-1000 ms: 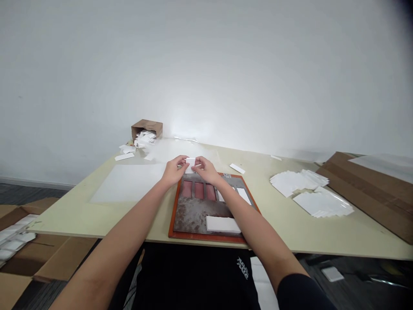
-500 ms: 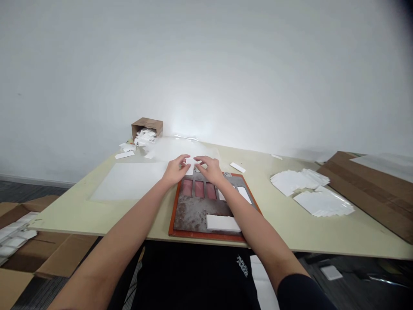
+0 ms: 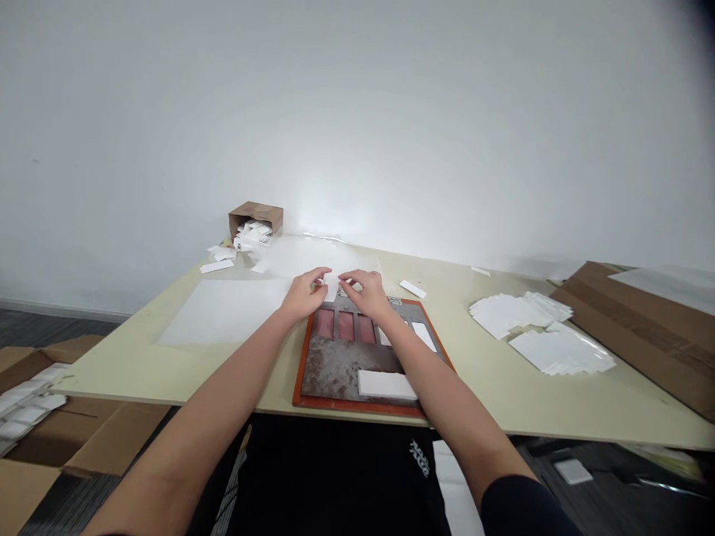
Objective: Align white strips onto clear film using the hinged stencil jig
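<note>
Over the far edge of the grey metal plate (image 3: 332, 366), a small white card (image 3: 332, 288) stands between my two hands. My left hand (image 3: 304, 292) is closed, thumb and fingers curled at the card's left edge. My right hand (image 3: 364, 291) pinches at its right side; the exact contact of the fingertips is too small to make out. The plate lies on an orange-red board (image 3: 302, 365) and has a row of rectangular slots showing pink. White pieces fill slots at the right, partly behind my right forearm. A white strip stack (image 3: 385, 384) lies on the plate's near part.
Translucent sheets (image 3: 223, 313) cover the table's left. An open small carton (image 3: 257, 212) spills white pieces at the back. Fanned white cards (image 3: 561, 348) and a large cardboard box (image 3: 637, 327) are on the right. Another open box (image 3: 112, 439) stands below the left edge.
The fingers of my right hand have drawn closer together at the card, which shows a little lower. Otherwise both arms and the table things stay nearly the same.
</note>
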Motion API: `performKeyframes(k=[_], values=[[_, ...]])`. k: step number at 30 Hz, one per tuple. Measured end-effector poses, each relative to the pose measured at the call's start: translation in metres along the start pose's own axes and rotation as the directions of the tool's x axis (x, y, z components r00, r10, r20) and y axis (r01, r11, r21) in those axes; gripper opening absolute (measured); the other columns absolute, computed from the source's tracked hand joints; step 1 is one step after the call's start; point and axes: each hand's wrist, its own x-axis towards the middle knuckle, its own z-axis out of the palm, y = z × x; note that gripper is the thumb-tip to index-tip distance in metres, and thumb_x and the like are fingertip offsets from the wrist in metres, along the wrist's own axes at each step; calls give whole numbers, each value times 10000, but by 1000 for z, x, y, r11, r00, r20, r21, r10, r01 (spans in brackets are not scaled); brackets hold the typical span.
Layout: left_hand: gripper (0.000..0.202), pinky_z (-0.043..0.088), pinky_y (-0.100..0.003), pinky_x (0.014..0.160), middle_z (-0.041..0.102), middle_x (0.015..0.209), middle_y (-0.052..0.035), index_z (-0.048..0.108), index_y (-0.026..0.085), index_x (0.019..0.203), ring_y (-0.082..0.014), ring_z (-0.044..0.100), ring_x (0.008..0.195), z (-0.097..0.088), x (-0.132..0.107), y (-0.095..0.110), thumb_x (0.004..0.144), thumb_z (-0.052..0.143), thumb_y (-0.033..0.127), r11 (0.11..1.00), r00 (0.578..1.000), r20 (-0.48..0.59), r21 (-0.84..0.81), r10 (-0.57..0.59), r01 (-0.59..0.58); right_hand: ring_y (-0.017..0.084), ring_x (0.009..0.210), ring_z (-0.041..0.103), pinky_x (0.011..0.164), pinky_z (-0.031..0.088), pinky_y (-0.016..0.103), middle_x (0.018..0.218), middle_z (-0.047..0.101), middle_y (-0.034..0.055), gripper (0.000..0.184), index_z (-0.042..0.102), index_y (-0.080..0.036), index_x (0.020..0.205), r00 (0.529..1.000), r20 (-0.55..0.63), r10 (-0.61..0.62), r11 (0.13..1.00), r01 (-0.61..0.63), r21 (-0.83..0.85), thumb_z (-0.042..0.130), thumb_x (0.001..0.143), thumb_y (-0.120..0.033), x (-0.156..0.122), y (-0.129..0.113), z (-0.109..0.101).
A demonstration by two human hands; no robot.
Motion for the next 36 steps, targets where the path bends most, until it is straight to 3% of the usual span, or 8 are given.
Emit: performKeyframes(k=[4, 11, 15, 19, 23, 30, 36], values=[[426, 520, -338, 906, 721, 1094, -46, 691, 192, 1158, -198, 660, 933, -1, 1, 0, 791, 477, 218, 1000, 1000, -2, -13, -12, 12, 166, 808, 652, 817, 483, 310, 895, 724, 38, 185, 686, -195, 899, 996, 2, 85, 981, -84, 175, 579, 822, -325, 2, 4, 2], [395, 531, -322, 860, 725, 1049, -50, 687, 197, 1160, -186, 663, 889, 1, 2, -3, 813, 504, 238, 1000, 1000, -3, 7, -10, 10, 120, 633, 581, 635, 492, 264, 776, 649, 4, 257, 631, -189, 888, 947, 123, 297, 870, -321, 374, 609, 702, -364, 8, 13, -14], [399, 523, -314, 856, 713, 971, -46, 682, 200, 1167, -188, 658, 898, 1, 2, -2, 809, 506, 223, 1000, 1000, -4, 27, -12, 12, 88, 520, 494, 483, 378, 201, 629, 579, -38, 278, 651, -188, 891, 852, 300, 428, 780, -517, 354, 644, 636, -298, 7, 23, -42], [406, 517, -314, 867, 696, 954, -45, 672, 200, 1184, -185, 652, 891, 0, 1, -1, 819, 499, 232, 999, 1000, 2, 36, -8, 8, 64, 446, 398, 406, 235, 193, 512, 501, -50, 219, 679, -158, 768, 681, 535, 500, 686, -688, 236, 703, 568, -242, -1, 29, -67], [395, 513, -313, 868, 683, 937, -42, 674, 202, 1172, -182, 646, 881, 1, 2, -3, 822, 497, 246, 999, 1000, 1, 38, -6, 6, 39, 416, 332, 388, 183, 189, 489, 481, -65, 238, 683, -157, 767, 547, 653, 524, 626, -767, 141, 737, 539, -201, -6, 28, -75], [381, 508, -303, 849, 679, 909, -33, 675, 204, 1158, -177, 638, 862, 1, 2, -4, 821, 508, 265, 999, 1000, 0, 33, -3, 3, 27, 409, 314, 364, 137, 173, 468, 449, -82, 222, 639, -169, 723, 461, 686, 563, 586, -808, 62, 751, 533, -152, -6, 28, -71], [387, 508, -304, 846, 675, 916, -42, 677, 190, 1158, -179, 639, 854, 0, 2, -2, 817, 508, 265, 999, 1000, 5, 32, -7, 7, 34, 412, 340, 351, 143, 161, 465, 437, -85, 229, 616, -174, 714, 440, 703, 558, 573, -818, 57, 767, 544, -152, -7, 34, -66]])
